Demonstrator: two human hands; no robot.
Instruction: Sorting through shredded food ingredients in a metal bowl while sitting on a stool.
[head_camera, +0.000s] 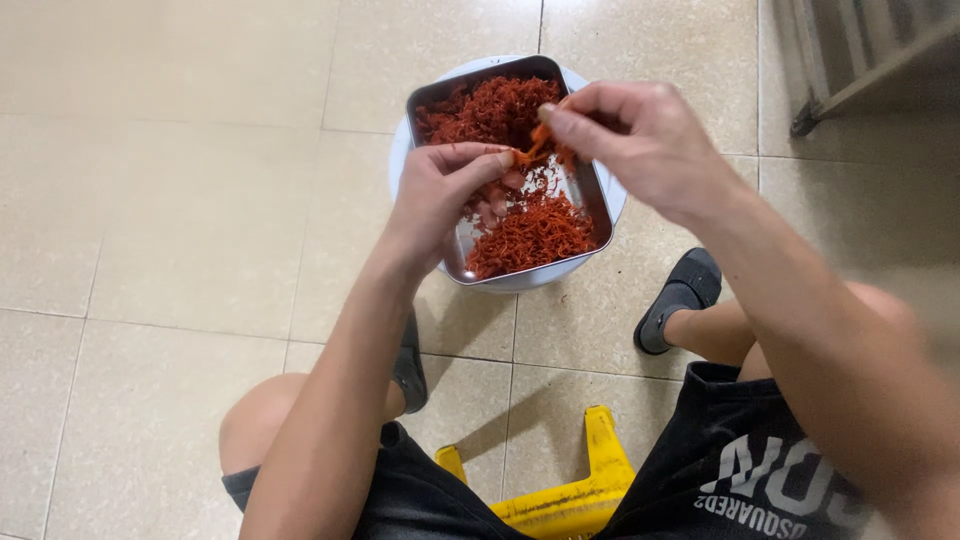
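Two hands at work: both meet over a metal tray (590, 195) of red shredded strands.
Head view, left hand (440, 195): fingers curled together, thumb and fingertips pinched on a small orange-red clump (530, 152) just above the tray's middle.
Head view, right hand (630, 135): fingers drawn together, pinching the same clump from the other side, so the two hands nearly touch.
Shredded strands (495, 108): a darker red heap fills the far end of the tray; a brighter orange heap (530, 235) lies at the near end, with bare metal between.
Tray support: the tray rests on a white round bucket (520, 282) on the tiled floor (180, 200).
Person: seated on a yellow stool (570, 495), in black shorts (740, 470), a dark slipper (680, 295) by the bucket.
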